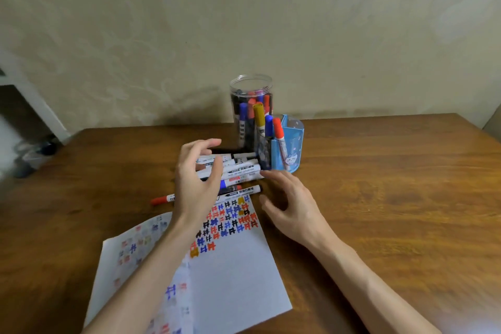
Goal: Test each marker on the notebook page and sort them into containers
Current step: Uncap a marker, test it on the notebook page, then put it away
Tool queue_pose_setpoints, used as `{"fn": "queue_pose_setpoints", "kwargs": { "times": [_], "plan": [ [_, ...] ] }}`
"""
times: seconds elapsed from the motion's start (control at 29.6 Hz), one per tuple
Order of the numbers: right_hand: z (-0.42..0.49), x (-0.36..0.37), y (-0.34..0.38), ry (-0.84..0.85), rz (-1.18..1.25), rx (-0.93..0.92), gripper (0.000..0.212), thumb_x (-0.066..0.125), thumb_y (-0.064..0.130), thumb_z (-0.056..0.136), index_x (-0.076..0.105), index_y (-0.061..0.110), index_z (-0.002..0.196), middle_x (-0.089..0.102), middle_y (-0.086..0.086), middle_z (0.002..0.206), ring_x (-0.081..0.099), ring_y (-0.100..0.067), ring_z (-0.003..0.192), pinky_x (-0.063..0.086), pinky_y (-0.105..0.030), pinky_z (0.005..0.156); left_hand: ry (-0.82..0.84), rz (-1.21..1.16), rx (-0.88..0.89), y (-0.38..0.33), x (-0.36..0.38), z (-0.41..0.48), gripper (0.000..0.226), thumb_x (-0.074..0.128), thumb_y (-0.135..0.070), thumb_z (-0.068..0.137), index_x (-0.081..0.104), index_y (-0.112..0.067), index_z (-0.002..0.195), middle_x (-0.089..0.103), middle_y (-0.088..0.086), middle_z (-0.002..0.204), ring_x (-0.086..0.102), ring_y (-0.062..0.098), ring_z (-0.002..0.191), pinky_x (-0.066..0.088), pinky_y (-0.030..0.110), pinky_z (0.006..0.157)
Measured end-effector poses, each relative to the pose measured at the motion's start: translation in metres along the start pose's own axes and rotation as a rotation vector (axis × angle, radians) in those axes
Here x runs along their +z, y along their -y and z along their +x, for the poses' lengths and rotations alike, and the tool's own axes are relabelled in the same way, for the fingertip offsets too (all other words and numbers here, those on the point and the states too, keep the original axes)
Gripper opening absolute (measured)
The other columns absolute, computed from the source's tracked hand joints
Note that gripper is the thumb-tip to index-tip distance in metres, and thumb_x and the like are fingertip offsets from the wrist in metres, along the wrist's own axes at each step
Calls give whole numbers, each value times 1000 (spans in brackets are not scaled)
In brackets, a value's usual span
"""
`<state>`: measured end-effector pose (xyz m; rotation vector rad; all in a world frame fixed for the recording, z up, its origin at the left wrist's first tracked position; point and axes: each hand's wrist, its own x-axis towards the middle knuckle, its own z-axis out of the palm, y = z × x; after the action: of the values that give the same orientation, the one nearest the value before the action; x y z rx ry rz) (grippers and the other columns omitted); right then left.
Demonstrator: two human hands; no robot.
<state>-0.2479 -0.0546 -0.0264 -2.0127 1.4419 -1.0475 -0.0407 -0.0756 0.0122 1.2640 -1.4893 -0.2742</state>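
left hand [198, 179]: wide; fingers spread and loosely curved over the left end of the marker pile. We cannot tell if it touches any marker.
right hand [290, 198]: wide and relaxed, holding nothing. Its fingertips are near the right ends of the markers, over the table by the notebook's far corner.
marker pile [238, 171]: we count several white-barrelled markers lying roughly side by side on the table, between the hands and just past the notebook's far edge.
red marker [162, 199]: lies alone on the table left of the pile, partly hidden behind the left wrist.
notebook page [230, 266]: open and flat, under both forearms. Its far part is covered in red, blue, black and yellow test marks.
blue pen holder [287, 149]: just right of the pile, holding yellow-, blue- and red-capped markers upright.
clear jar [250, 89]: behind the holder and full of markers.
wooden table [379, 198]: we see everything resting on it.
patterned wall [244, 22]: behind the table.
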Motion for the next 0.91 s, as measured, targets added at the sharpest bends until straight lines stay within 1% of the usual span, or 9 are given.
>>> {"fn": "queue_pose_setpoints", "kwargs": {
  "times": [0.1,0.24,0.4,0.47,0.54,0.64,0.71,0.81,0.91],
  "plan": [
    [3,5,2,66,-146,-88,52,66,31,102,52,29,152,55,9,153,45,-9,143,40,-32,116,22,-39,-48,10,-20,-23,28,65,-12,99,67,-32,119,61,-12,125,61,4,112,54,15,84],
    [7,12,3,47,-248,-120,43,70,24,100,64,26,142,64,3,138,51,-16,131,44,-33,107,50,-20,-105,21,-46,-42,26,66,-15,100,67,-28,122,63,-15,125,60,-4,111,52,8,78],
    [8,22,8,27,-254,-99,26,71,24,99,73,20,124,66,-1,126,55,-18,117,55,-39,97,117,72,-96,41,-67,-52,30,68,-12,98,67,-30,122,66,-21,113,62,-1,107,58,19,80],
    [8,24,11,-5,-196,-88,20,68,23,101,70,21,121,69,0,124,61,-17,113,59,-41,94,112,76,-120,45,-71,-53,32,69,-14,97,65,-33,122,65,-23,113,61,-2,107,60,24,80],
    [8,20,17,-57,-75,-26,18,65,22,102,66,23,120,68,3,122,65,-13,106,61,-27,83,128,75,-121,44,-72,-54,35,71,-24,96,62,-38,126,60,-32,116,59,-4,109,62,29,79],
    [3,12,23,-70,47,-41,19,67,22,99,64,24,118,66,9,113,65,-4,97,56,-13,71,193,100,-118,38,-72,-55,47,69,-45,91,51,-48,134,49,-44,119,54,-9,111,56,20,80],
    [1,11,25,-25,44,-60,20,68,24,97,64,24,117,67,10,112,65,-5,98,59,-18,72,181,100,-138,34,-75,-55,51,65,-53,87,48,-49,135,51,-40,119,54,-10,112,50,10,80],
    [-3,12,32,69,103,-42,20,67,32,95,67,24,113,72,9,114,70,-13,101,63,-28,74,160,54,-131,33,-80,-57,40,65,-45,89,56,-39,127,57,-35,114,57,-15,107,48,5,85],
    [-9,11,47,125,525,77,26,70,34,89,71,17,109,79,5,111,76,-17,105,65,-36,81,215,71,-60,34,-84,-61,29,64,-38,90,70,-29,117,62,-33,107,60,-15,105,51,7,83]
  ]
}}
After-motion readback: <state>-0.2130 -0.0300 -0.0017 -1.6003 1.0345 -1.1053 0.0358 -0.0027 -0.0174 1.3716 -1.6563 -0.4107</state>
